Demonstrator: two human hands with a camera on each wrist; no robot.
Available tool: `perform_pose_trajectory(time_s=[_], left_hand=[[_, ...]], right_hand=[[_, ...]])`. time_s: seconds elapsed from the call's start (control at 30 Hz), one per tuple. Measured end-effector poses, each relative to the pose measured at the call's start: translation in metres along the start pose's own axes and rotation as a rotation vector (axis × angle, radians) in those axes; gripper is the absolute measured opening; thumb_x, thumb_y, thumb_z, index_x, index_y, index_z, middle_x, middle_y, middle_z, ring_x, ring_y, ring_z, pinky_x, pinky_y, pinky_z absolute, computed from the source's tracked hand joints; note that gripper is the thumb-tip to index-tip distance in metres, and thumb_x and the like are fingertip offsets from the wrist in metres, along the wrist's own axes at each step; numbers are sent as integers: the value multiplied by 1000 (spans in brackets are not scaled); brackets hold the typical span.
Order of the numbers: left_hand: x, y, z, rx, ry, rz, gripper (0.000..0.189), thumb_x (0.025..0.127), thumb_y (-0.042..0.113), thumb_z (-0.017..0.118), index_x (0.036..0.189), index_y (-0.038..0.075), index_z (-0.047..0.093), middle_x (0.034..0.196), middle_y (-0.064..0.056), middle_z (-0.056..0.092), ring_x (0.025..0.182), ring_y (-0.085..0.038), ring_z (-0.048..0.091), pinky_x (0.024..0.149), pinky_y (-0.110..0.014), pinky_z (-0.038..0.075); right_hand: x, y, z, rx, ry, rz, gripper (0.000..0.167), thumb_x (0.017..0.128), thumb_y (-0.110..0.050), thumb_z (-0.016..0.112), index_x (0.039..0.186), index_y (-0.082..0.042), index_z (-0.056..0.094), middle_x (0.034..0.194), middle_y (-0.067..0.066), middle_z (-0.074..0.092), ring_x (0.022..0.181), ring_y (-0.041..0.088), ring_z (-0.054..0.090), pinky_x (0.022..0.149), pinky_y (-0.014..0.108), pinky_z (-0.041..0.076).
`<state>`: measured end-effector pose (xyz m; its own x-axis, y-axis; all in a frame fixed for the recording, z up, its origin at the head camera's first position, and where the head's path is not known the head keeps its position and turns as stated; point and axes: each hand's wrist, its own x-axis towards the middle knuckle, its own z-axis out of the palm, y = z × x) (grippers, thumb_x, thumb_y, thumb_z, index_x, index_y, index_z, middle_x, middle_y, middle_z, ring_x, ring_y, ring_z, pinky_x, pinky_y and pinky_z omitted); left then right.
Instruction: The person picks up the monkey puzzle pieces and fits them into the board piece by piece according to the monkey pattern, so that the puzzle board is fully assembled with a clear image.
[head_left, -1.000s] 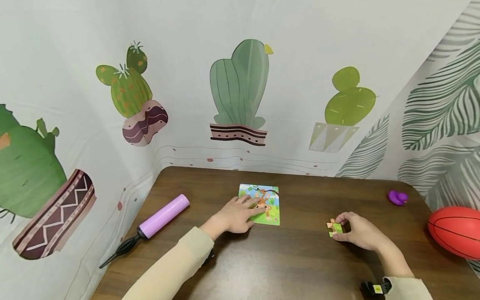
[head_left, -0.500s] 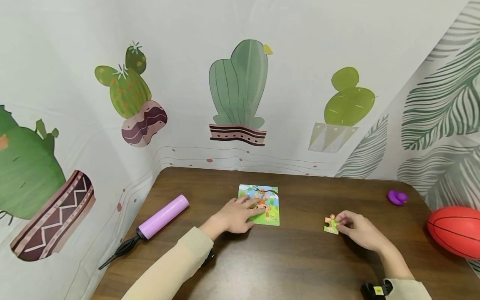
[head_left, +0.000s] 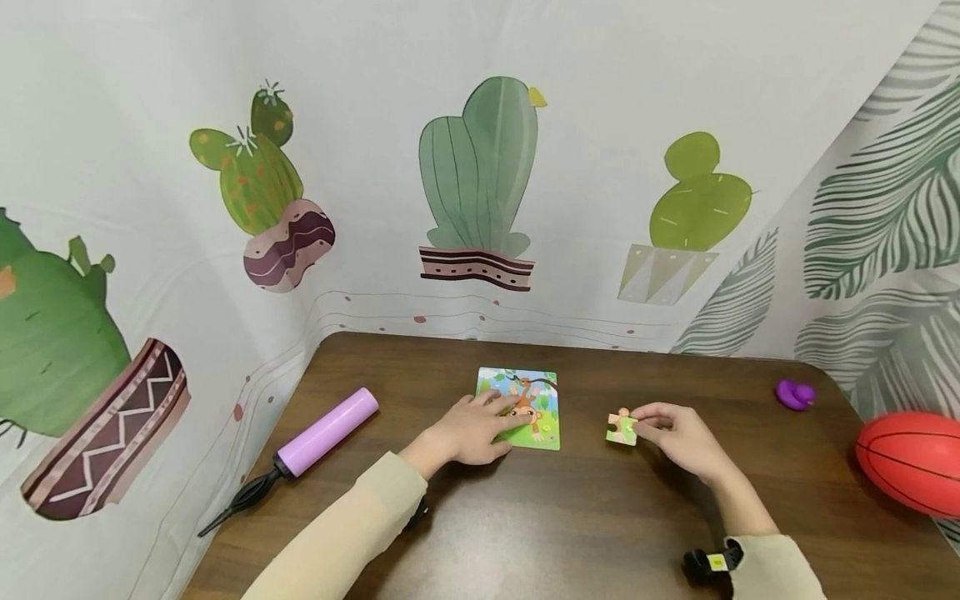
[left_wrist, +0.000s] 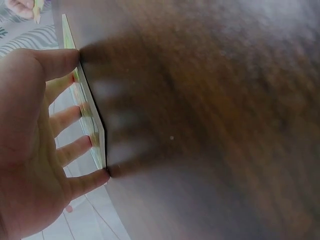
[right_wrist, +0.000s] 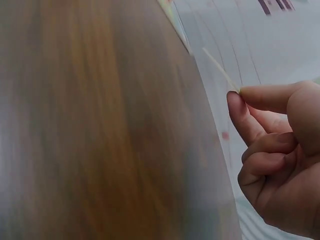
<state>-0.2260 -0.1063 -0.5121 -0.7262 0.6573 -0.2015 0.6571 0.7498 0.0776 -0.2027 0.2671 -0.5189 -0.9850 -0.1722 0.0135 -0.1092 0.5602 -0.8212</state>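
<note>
A square picture puzzle (head_left: pixel 544 403) with a monkey on it lies flat on the table. My left hand (head_left: pixel 472 429) rests on its left part with fingers spread; in the left wrist view the fingertips (left_wrist: pixel 75 145) touch the board at its edge and top. To the right, my right hand (head_left: pixel 678 437) pinches a green and orange puzzle piece (head_left: pixel 619 429) between thumb and forefinger. Seen edge-on in the right wrist view, the thin piece (right_wrist: pixel 220 68) is held above the table, the other fingers curled in. Part of the monkey picture is hidden under the left hand.
A pink hand pump (head_left: pixel 326 433) with a black nozzle lies on the table at the left. A purple rubber duck (head_left: pixel 794 396) sits at the back right, and a red ball (head_left: pixel 911 462) is at the right edge. A cactus-print cloth hangs behind the brown table (head_left: pixel 555 533).
My right hand has turned the puzzle piece a little and carried it left and slightly away from me, closer to the picture puzzle. The left hand has stayed in place.
</note>
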Motion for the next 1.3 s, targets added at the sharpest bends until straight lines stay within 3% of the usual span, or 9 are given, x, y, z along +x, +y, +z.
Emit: perform_pose_trajectory(time_s=[0.33, 0.57, 0.87, 1.3], left_hand=[[1, 0, 2, 4, 4, -2, 58, 107, 48, 50, 163, 45, 32, 171, 5, 22, 155, -28, 24, 117, -59, 31], [2, 0, 4, 7, 6, -10, 58, 107, 49, 50, 162, 45, 32, 171, 5, 23, 154, -27, 24, 116, -58, 32], [2, 0, 4, -7, 2, -16, 58, 107, 48, 51, 162, 45, 32, 171, 5, 21, 155, -27, 22, 118, -59, 29], [1, 1, 4, 8, 10, -10, 58, 108, 48, 49, 163, 42, 32, 171, 5, 22, 155, -27, 23, 118, -58, 30]], right_hand=[[23, -31, 57, 72, -66, 46, 15, 94, -12, 75, 106, -4, 77, 95, 5, 75, 87, 19, 68, 74, 33, 53], [33, -43, 84, 98, -98, 80, 16, 94, -12, 74, 107, -2, 77, 93, 6, 76, 88, 19, 69, 76, 34, 54], [39, -50, 99, 85, -94, 93, 17, 95, -13, 74, 107, -2, 78, 94, 5, 76, 88, 18, 71, 80, 38, 56], [43, -57, 102, 75, -85, 135, 15, 95, -13, 74, 105, -3, 79, 95, 5, 76, 91, 21, 71, 84, 44, 57]])
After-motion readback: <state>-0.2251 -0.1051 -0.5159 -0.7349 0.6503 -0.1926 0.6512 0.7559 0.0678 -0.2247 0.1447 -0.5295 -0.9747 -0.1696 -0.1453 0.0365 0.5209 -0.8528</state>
